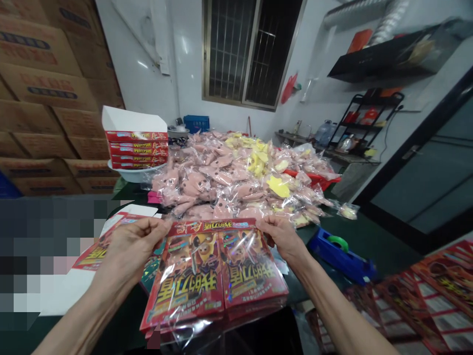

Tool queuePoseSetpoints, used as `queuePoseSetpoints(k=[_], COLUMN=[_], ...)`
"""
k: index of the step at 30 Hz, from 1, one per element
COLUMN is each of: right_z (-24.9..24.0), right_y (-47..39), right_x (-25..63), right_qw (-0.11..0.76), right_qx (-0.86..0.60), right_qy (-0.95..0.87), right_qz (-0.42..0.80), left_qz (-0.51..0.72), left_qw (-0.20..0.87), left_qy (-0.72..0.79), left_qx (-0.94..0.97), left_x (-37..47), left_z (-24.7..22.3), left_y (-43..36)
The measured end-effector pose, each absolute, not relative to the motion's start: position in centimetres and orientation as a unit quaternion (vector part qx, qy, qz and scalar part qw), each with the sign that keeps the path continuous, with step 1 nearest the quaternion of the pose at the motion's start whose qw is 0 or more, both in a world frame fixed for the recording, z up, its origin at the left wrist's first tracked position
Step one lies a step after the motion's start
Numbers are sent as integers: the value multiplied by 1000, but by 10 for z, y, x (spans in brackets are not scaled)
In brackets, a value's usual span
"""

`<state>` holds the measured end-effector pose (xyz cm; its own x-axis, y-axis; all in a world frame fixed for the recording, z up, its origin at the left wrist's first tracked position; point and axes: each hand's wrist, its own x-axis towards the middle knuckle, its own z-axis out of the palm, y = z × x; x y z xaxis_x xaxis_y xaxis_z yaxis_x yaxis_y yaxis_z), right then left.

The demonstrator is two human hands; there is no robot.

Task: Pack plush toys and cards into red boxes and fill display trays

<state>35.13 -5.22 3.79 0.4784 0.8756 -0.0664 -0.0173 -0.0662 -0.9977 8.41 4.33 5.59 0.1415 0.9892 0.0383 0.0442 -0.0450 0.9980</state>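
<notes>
1. Centrally, low in view, is a red, rectangular printed package point(210, 278) in shiny clear plastic.
2. The left hand point(133, 242) pinches its far left corner between thumb and fingers.
3. The right hand point(284, 238) grips the far right corner the same way.
4. Beyond lies a heap of clear-bagged pink and yellow pieces point(221, 172).
5. Right of the right hand sits a blue plastic tape dispenser point(342, 259).

There are two hands point(135, 241) point(284, 239), one held box point(218, 276) and one tape dispenser point(340, 257).
</notes>
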Motion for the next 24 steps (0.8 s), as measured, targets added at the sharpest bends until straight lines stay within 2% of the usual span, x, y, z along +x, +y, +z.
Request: queuePoseSetpoints(k=[24], right_z=[36], right_y=[-46], right_x=[354], right_qw=[580], right_qx=[-629], right_qy=[-309], right_qz=[415], left_qz=[428], left_qw=[528], left_qy=[500], left_qx=[537], left_x=[92], left_z=[56], left_y=[46])
